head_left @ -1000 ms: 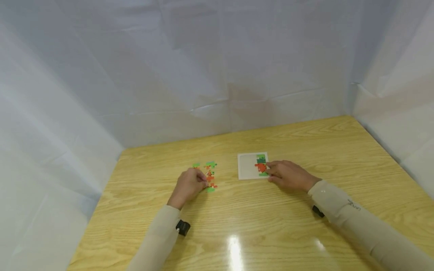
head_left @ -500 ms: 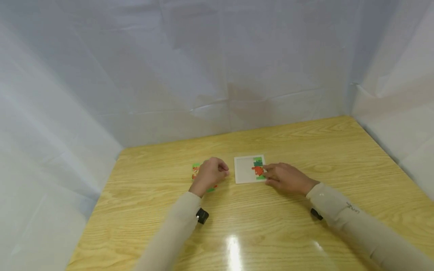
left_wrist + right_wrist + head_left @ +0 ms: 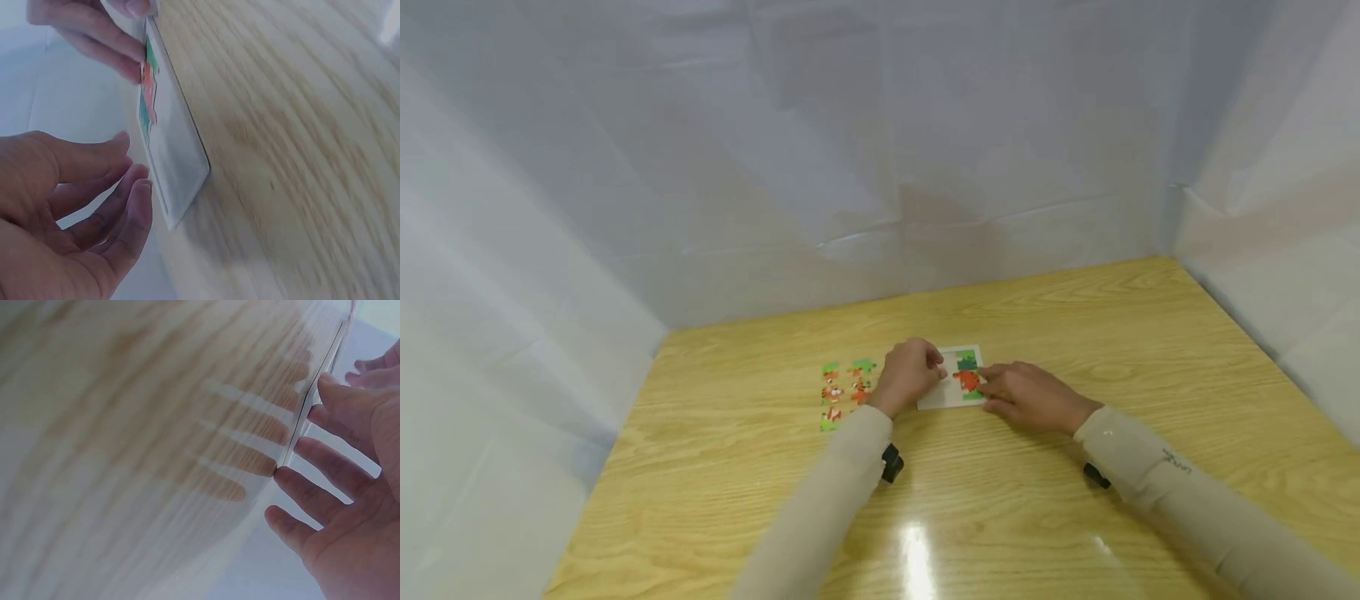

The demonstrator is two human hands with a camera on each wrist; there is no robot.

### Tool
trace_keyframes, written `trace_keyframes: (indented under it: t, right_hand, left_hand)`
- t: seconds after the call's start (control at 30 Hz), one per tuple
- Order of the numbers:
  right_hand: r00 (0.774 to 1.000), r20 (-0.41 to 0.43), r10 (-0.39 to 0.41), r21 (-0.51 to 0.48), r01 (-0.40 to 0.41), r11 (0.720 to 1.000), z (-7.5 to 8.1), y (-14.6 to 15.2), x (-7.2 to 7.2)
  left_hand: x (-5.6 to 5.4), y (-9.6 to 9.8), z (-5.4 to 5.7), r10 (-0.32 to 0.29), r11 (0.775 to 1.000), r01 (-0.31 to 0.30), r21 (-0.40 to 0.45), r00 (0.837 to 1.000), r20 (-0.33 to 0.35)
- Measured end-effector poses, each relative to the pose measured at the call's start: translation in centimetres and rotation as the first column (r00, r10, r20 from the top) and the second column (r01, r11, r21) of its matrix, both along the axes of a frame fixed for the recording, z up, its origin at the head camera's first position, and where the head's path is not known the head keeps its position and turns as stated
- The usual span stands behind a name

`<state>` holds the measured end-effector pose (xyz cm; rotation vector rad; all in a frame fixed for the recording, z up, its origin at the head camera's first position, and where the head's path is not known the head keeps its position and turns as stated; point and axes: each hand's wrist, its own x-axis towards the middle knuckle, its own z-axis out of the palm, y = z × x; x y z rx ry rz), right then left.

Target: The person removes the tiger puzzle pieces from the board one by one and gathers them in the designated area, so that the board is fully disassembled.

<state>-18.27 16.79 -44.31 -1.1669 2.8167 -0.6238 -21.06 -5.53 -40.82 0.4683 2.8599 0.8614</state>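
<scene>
A shallow white puzzle tray (image 3: pixel 934 398) lies on the wooden table, with red and green jigsaw pieces (image 3: pixel 968 381) fitted along its right side. My right hand (image 3: pixel 1033 397) rests at the tray's right edge; in the right wrist view its fingers (image 3: pixel 334 464) are spread and fairly straight, tips at the rim. My left hand (image 3: pixel 908 377) hovers over the tray's left part. In the left wrist view its fingers bend loosely toward the thumb, and no piece shows between them. Loose jigsaw pieces (image 3: pixel 832 393) lie left of the left hand, some partly hidden behind the hand and sleeve.
The wooden table (image 3: pixel 715 483) runs back to a white sheet (image 3: pixel 775 167) hung behind it and at both sides. A black wrist camera (image 3: pixel 891 463) sits under the left sleeve, another (image 3: pixel 1096 476) under the right sleeve.
My left hand has moved right from the loose pieces to above the tray. The tray has slid slightly left and toward me, with my right hand staying at its right edge.
</scene>
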Motion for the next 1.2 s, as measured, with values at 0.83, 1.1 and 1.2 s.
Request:
trace_keyframes:
  t: [0.83, 1.1, 1.2]
  right_hand:
    - [1.0, -0.006, 0.018, -0.019, -0.018, 1.0, 0.1, 0.0, 0.1]
    - [0.999, -0.027, 0.027, -0.016, -0.028, 0.999, 0.2, 0.0, 0.3]
    - [0.998, -0.042, 0.039, -0.014, -0.04, 0.999, 0.2, 0.0, 0.3]
  left_hand:
    - [-1.1, 2.7, -2.1, 0.091, 0.995, -0.092, 0.027, 0.996, 0.011]
    - [-1.2, 2.7, -2.1, 0.094, 0.994, -0.096, 0.058, 0.995, 0.026]
    - [-1.1, 2.8, -2.2, 0.1, 0.993, -0.102, 0.058, 0.994, 0.036]
